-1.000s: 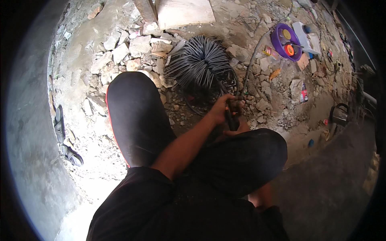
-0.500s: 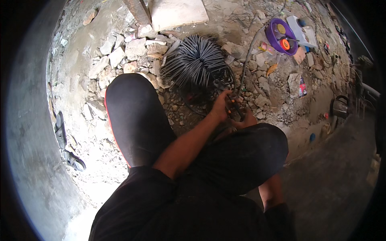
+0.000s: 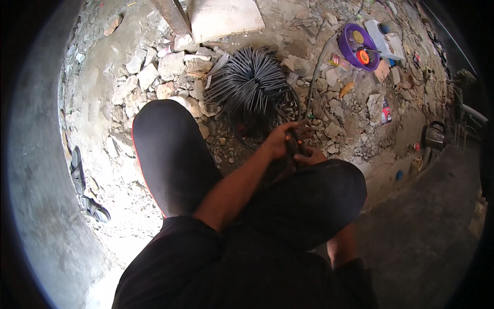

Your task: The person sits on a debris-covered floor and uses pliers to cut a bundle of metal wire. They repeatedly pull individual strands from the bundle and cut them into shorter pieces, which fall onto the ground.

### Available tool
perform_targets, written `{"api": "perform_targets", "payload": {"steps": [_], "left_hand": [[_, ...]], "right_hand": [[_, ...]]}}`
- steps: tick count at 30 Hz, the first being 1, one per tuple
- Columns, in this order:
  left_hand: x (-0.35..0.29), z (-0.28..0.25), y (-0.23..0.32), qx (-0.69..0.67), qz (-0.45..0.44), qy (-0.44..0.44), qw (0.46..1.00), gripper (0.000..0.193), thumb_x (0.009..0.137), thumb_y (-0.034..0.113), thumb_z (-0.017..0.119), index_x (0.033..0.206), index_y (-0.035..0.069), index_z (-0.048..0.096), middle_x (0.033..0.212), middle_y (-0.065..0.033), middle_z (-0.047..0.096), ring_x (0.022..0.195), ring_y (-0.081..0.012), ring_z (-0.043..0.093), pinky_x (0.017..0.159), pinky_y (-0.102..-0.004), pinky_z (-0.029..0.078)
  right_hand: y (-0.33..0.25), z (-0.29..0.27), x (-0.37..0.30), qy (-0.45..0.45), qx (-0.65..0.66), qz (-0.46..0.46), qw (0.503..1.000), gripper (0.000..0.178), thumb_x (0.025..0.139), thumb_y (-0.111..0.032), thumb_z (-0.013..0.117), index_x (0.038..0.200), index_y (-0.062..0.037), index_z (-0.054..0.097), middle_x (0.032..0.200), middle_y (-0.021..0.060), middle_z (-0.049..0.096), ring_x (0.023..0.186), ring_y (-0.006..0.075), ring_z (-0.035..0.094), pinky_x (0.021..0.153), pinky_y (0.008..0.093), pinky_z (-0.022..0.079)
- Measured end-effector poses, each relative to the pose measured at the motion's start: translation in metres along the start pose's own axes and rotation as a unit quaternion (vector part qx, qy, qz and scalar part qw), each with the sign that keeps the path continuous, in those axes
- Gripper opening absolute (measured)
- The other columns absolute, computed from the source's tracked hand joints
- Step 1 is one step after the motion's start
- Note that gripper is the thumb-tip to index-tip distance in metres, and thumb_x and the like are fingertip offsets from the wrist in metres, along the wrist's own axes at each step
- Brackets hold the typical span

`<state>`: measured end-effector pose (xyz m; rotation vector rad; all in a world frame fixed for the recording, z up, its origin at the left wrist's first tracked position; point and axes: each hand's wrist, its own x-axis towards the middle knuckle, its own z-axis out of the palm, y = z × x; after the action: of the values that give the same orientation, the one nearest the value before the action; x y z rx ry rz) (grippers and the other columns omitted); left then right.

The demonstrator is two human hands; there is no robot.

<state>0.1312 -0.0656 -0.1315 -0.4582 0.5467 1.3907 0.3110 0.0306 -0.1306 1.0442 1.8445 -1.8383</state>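
Note:
A large coil of grey-black cable or wire strands [image 3: 252,82] lies on the rubble in front of my knees. Just on the near side of it, my left hand [image 3: 280,140] has its fingers stretched out to the right, its palm against a dark tool. That tool, marked with orange and looking like pliers [image 3: 293,143], has its jaws hard to make out against the dark cable. From beside my right knee, my right hand [image 3: 312,157] closes round the lower part of the handles. My right knee partly hides that hand and its forearm.
Broken stones [image 3: 172,64] spread left of the coil, below a pale board [image 3: 224,20]. A purple basin [image 3: 346,46] with an orange round item [image 3: 363,56] stands at the far right, beside a white block [image 3: 386,41]. Dark sandals [image 3: 95,208] lie at the left. A metal container [image 3: 435,136] sits far right.
The fingers of my left hand have straightened out from around the tool. The tool's handles have come closer together, and my right hand has moved slightly nearer to me.

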Motion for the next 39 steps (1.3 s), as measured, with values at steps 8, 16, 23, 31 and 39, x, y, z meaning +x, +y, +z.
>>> {"api": "perform_targets", "payload": {"steps": [8, 16, 23, 31, 39], "left_hand": [[0.025, 0.006, -0.028, 0.207, 0.055, 0.251, 0.944, 0.056, 0.095, 0.061, 0.067, 0.111, 0.008, 0.067, 0.096, -0.0067, 0.071, 0.086, -0.0197, 0.067, 0.078, -0.0399, 0.05], [0.034, -0.012, -0.082, 0.398, 0.116, 0.139, 0.899, 0.069, 0.098, 0.066, 0.059, 0.123, 0.002, 0.068, 0.093, -0.0117, 0.068, 0.078, -0.0184, 0.064, 0.069, -0.0403, 0.049], [-0.017, 0.01, -0.046, 0.265, 0.193, 0.216, 0.92, 0.061, 0.107, 0.058, 0.047, 0.099, 0.001, 0.068, 0.086, -0.0093, 0.066, 0.073, -0.018, 0.06, 0.068, -0.0363, 0.049], [-0.022, -0.002, -0.038, 0.407, 0.32, 0.289, 0.805, 0.051, 0.11, 0.042, 0.048, 0.098, -0.002, 0.069, 0.09, -0.0115, 0.07, 0.085, -0.0221, 0.065, 0.08, -0.0421, 0.049], [-0.023, -0.012, -0.041, 0.487, 0.298, 0.32, 0.756, 0.045, 0.109, 0.034, 0.05, 0.101, -0.004, 0.073, 0.083, -0.0173, 0.07, 0.078, -0.0231, 0.066, 0.074, -0.042, 0.049]], "right_hand": [[0.064, 0.03, 0.0, 0.224, -0.497, -0.192, 0.816, 0.034, 0.098, -0.027, 0.067, 0.123, -0.0055, 0.063, 0.096, 0.0206, 0.07, 0.091, 0.0459, 0.069, 0.082, 0.0506, 0.054], [-0.007, 0.043, -0.039, 0.214, -0.259, -0.059, 0.94, 0.032, 0.101, -0.028, 0.062, 0.123, -0.0055, 0.068, 0.107, 0.0191, 0.072, 0.101, 0.0404, 0.07, 0.088, 0.0467, 0.053], [-0.03, -0.005, -0.026, -0.004, 0.085, -0.018, 0.996, 0.045, 0.1, -0.035, 0.067, 0.127, 0.0019, 0.065, 0.111, 0.0149, 0.072, 0.097, 0.0242, 0.068, 0.086, 0.0395, 0.053], [-0.059, -0.025, 0.043, -0.103, 0.139, 0.012, 0.985, 0.045, 0.097, -0.037, 0.074, 0.118, 0.0029, 0.072, 0.106, 0.0104, 0.073, 0.095, 0.0166, 0.067, 0.082, 0.0341, 0.052], [-0.041, -0.024, 0.048, -0.13, 0.142, 0.027, 0.981, 0.044, 0.098, -0.036, 0.073, 0.121, 0.0012, 0.071, 0.108, 0.01, 0.075, 0.093, 0.0162, 0.07, 0.083, 0.0326, 0.057]]}}
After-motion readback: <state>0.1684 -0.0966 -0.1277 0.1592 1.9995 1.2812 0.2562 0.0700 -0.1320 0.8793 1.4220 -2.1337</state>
